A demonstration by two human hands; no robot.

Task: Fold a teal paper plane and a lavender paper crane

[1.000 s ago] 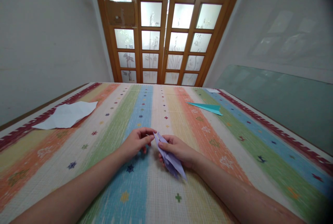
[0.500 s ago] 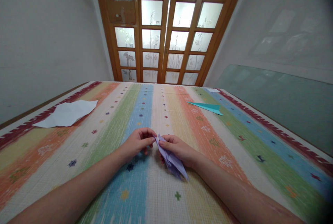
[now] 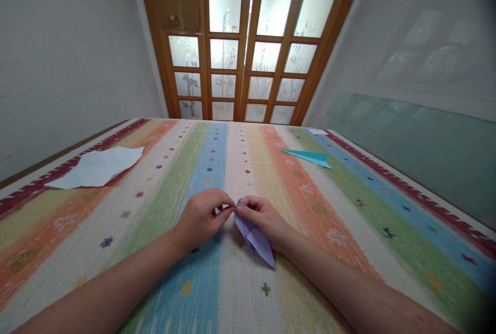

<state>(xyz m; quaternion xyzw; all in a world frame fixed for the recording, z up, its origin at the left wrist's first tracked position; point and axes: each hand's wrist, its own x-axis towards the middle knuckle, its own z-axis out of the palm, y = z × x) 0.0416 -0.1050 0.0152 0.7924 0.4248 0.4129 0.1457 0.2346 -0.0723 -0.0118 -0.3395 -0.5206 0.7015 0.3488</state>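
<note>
A folded piece of purple paper (image 3: 256, 243) hangs from my right hand (image 3: 260, 216), whose thumb presses on its upper end. The paper has layered folds and narrows to a point at the lower right. My left hand (image 3: 205, 216) pinches the paper's top tip between thumb and forefinger. The two hands nearly meet over the striped tablecloth (image 3: 197, 285). The right fingers behind the paper are hidden.
A creased white sheet (image 3: 98, 167) lies at the left side of the table. To the right rests a teal paper plane (image 3: 308, 156). A small white piece (image 3: 318, 131) is at the far right edge. Wooden glazed doors (image 3: 248, 49) stand beyond the table.
My left thumb and forefinger have closed on the tip of the purple paper, and the left hand has turned more knuckles-up. The purple paper's lower flaps lie closer together.
</note>
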